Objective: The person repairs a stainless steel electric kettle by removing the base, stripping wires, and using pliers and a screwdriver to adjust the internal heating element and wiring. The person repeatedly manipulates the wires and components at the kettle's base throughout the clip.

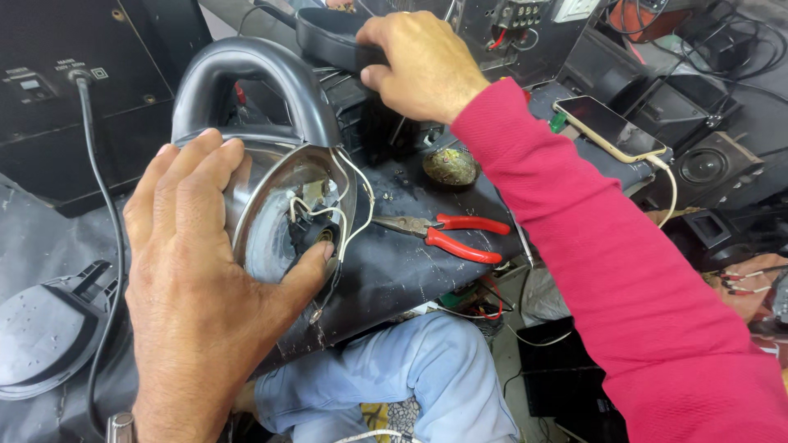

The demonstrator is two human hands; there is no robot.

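Note:
My left hand [201, 271] grips a steel electric kettle [275, 193] lying on its side, its open underside facing me with white wires [345, 193] hanging out. My thumb presses near the black part in the middle of the base. The kettle's dark grey handle [246, 78] arches above my fingers. My right hand [423, 66], in a red sleeve, reaches to the back of the bench and closes on a black plastic part [328, 37].
Red-handled pliers [451, 234] lie on the dark bench [394, 271] right of the kettle. A round dark lump [451, 168] sits behind them. A phone [607, 127] on a charging cable lies at right. A grey round kettle base [49, 336] lies at lower left. Speakers stand around.

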